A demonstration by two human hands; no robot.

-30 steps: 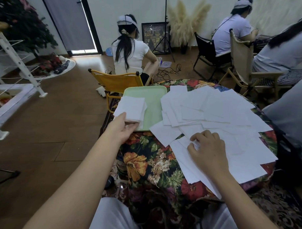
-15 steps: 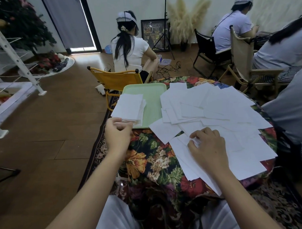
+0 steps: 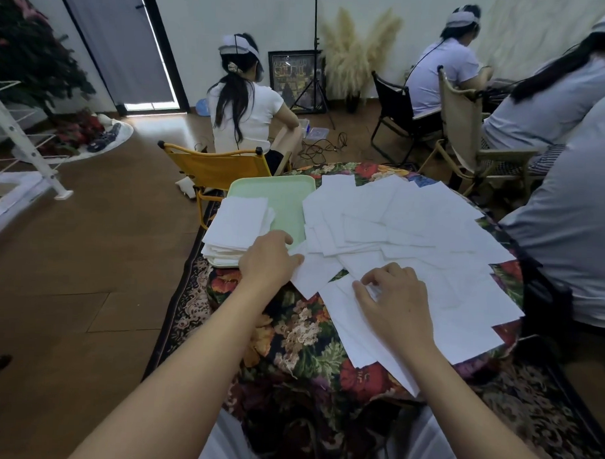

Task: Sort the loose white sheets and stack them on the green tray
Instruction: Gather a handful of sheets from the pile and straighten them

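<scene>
White, thin rectangular paper sheets (image 3: 407, 233) lie loose and overlapping across the round table's floral-print cloth (image 3: 301, 335), fanned at many angles, flat and uncreased. To their left a neat stack of white sheets (image 3: 234, 227) sits on the pale green plastic tray with rounded corners (image 3: 288, 201), the stack overhanging the tray's left and near edges. The left hand (image 3: 271, 261) rests at the stack's near right corner, its fingers curled against the edge of one loose sheet (image 3: 315, 272); whether it pinches that sheet I cannot tell. The right hand (image 3: 394, 297) presses bent fingertips (image 3: 371, 283) down on the nearest sheets. A yellow fabric folding chair (image 3: 216, 166) stands behind the tray.
</scene>
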